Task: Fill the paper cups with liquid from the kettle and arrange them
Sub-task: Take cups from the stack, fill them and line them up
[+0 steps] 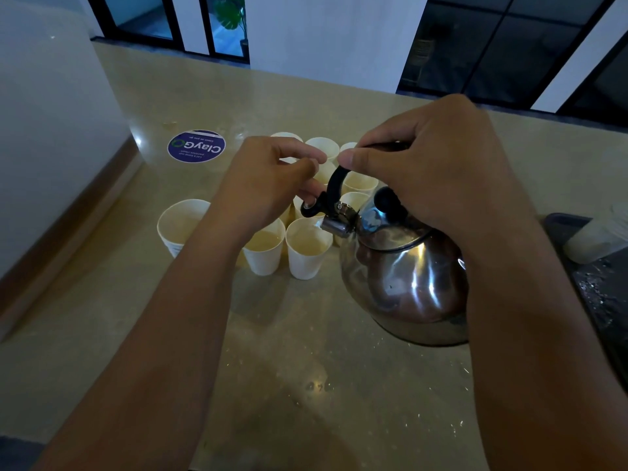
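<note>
A dim room with dark glazed panels behind; a pale, speckled counter (306, 351) runs back toward them, its left edge meeting a white wall. The steel kettle (404, 277) is tipped leftward toward the counter's right edge, spout (334, 226) low and poised over the rim of the nearest of the paper cups (307, 248). That spout-over-rim alignment is what the pour turns on: the kettle's axis runs from its body at right down and left to the spout, so any tilt sends liquid leftward into the cluster. The cups stand bunched mid-counter, several front ones showing pale liquid, farther ones hard to judge. The right hand (438, 168) curls over the black handle from above, bearing the weight, wrist bent down. The left hand (272, 178) reaches in from the left, fingertips pinching the black spout lever (314, 205), seemingly holding the cap open. A round blue sticker (196, 146) lies beyond the cups, and a dark tray (598, 283) sits at the right edge.
</note>
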`<state>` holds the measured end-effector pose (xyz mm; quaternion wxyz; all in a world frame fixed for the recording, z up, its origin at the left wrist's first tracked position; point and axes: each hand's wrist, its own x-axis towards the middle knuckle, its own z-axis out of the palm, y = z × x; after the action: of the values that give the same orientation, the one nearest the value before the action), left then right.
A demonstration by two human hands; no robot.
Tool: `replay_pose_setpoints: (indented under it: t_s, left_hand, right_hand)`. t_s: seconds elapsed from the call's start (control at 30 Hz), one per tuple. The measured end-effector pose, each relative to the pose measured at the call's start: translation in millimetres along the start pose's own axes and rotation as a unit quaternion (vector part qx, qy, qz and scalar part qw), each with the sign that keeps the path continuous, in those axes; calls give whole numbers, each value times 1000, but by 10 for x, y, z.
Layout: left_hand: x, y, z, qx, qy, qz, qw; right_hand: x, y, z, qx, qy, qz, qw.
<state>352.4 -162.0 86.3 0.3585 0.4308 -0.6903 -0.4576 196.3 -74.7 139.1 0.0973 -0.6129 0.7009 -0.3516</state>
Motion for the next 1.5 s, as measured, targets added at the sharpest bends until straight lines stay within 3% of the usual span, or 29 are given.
replay_pose_setpoints:
  t_s: [0.33,0.73,0.97,1.2,1.5]
  left_hand:
    - [-13,82,63,-13,-12,9,1000]
    - [102,485,778,29,-49,118,991]
    - [245,566,1440,67,-148,149,975]
    - [434,446,1968,76,-220,103,967]
    - [562,253,2204,67,-228,48,970]
  right_hand:
    - [-115,132,-65,53,48,29,997]
    - [-409,576,-303,158,274,85,945]
    - [-457,1010,-270,180,379,131,898]
    - [-490,1467,-122,190,393,205,876]
    - [-484,1746,59,158,376,247,879]
